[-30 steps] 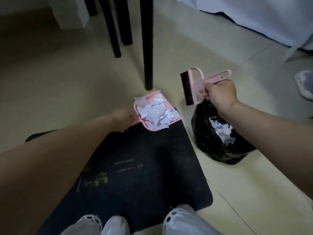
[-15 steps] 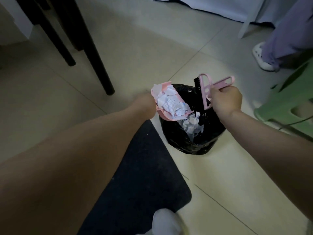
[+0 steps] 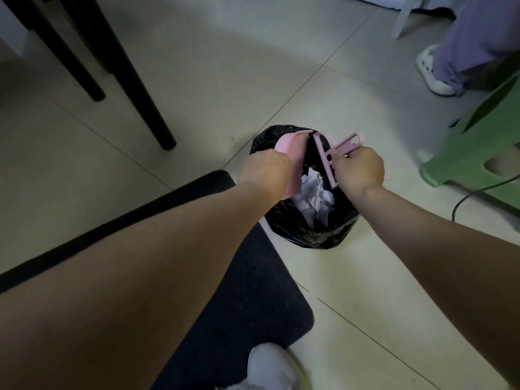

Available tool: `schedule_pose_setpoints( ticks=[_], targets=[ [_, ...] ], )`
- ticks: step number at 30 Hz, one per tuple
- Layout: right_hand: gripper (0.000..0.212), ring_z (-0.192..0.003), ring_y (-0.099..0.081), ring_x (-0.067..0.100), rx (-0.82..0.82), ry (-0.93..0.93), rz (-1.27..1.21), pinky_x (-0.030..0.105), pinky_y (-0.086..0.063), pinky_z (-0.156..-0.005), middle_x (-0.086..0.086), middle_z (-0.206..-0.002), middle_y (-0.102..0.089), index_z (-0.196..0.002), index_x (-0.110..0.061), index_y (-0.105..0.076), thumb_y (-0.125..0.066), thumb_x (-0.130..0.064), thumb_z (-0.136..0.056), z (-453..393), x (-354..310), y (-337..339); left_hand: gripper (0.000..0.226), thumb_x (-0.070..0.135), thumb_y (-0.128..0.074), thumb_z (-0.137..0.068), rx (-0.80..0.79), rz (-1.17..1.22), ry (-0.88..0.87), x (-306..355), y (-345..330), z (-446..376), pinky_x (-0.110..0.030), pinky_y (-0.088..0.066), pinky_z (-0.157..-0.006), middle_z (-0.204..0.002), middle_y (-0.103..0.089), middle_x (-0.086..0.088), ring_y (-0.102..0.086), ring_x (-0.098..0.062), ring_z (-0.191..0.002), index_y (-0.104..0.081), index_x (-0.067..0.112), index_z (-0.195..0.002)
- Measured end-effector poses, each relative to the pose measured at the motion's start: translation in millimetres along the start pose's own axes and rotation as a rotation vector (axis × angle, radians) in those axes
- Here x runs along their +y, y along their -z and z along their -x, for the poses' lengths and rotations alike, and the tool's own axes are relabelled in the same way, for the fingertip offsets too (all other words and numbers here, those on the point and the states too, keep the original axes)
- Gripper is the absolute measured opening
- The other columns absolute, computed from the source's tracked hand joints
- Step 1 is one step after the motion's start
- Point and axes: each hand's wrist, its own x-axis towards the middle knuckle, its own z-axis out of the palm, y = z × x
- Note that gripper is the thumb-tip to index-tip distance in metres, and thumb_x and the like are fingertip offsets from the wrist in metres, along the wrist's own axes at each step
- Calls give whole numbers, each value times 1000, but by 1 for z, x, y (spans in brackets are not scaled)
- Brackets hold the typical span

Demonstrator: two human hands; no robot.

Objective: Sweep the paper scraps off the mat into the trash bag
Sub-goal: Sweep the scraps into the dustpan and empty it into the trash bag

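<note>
Both forearms are bare to the near edge of the view; no sleeve, watch or band is visible. The left hand (image 3: 264, 171) and right hand (image 3: 358, 171) are ungloved. One foot wears a white shoe (image 3: 271, 367) at the near edge.

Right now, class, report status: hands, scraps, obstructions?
Left hand grips tipped dustpan over trash bag. Right hand holds brush. Scraps in bag. Nothing blocking.

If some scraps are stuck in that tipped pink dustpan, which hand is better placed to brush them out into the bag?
Probably the right hand. It holds the pink brush over the black trash bag, right beside the dustpan. The left hand is busy holding the dustpan tipped over the bag.
</note>
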Motion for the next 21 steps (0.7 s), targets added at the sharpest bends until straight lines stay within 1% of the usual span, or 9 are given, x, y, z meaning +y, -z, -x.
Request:
schedule_pose_setpoints(
  ticks=[2,5,8,10,13,15,17,19,21],
  targets=[
    [27,-72,-50,28,1,1,6,28,-33,-63,7,-74,-56,-78,-10,-61,-50,-29,-93,0,3,-1,30,-11,-44,-80,12,-13,-45,3,5,3,-31,-38,-65,-91,-55,-17,-53,-31,-79,-58,-2,-105],
    [26,-70,-49,28,7,-11,15,27,-33,-63,7,-73,-55,-77,-11,-59,-49,-29,-93,-1,6,0,32,-11,-48,-79,61,-87,-115,4,6,6,-32,-40,-64,-103,-60,-16,-61,-32,-90,-53,0,-108],
    [28,-69,-49,28,6,-45,15,28,-33,-63,6,-66,-53,-78,-10,-60,-49,-30,-93,-2,10,1,30,-11,-49,-78,94,-135,-127,1,3,7,-30,-37,-62,-104,-61,-13,-59,-27,-82,-56,3,-104],
    [30,-70,-51,29,5,-65,4,28,-34,-63,4,-63,-52,-78,-9,-61,-48,-31,-93,-2,11,2,29,-10,-50,-78,118,-147,-125,-1,-1,7,-29,-37,-62,-104,-59,-12,-60,-27,-84,-55,3,-104],
    [31,-77,-55,32,-1,-74,-3,30,-36,-65,9,-74,-57,-79,-8,-60,-44,-31,-94,-3,14,1,28,-6,-51,-82,135,-94,-85,-6,-9,5,-30,-37,-62,-108,-57,-13,-62,-29,-90,-52,1,-110],
    [32,-84,-59,34,21,-61,5,31,-37,-67,9,-76,-56,-80,-8,-57,-42,-32,-95,-2,13,1,30,-6,-51,-84,102,73,26,-9,-15,3,-32,-42,-65,-109,-58,-15,-61,-31,-93,-52,0,-113],
    [31,-85,-60,35,60,18,48,31,-35,-67,6,-73,-53,-82,-11,-54,-39,-33,-97,0,10,1,31,-6,-47,-86,44,368,174,-13,-21,0,-37,-51,-74,-108,-61,-17,-61,-32,-95,-54,-1,-116],
    [33,-76,-55,32,113,187,130,30,-32,-64,5,-74,-51,-91,-13,-58,-37,-36,-100,9,1,1,31,-3,-44,-89,-16,628,262,-15,-28,-3,-39,-52,-84,-110,-62,-18,-60,-32,-100,-57,-1,-118],
    [32,-71,-49,25,173,420,257,29,-30,-63,4,-80,-53,-110,-18,-63,-38,-36,-100,18,-9,0,30,-1,-41,-91,-51,815,307,-13,-32,-3,-39,-50,-83,-110,-62,-19,-58,-30,-94,-59,0,-116]
  ],
)
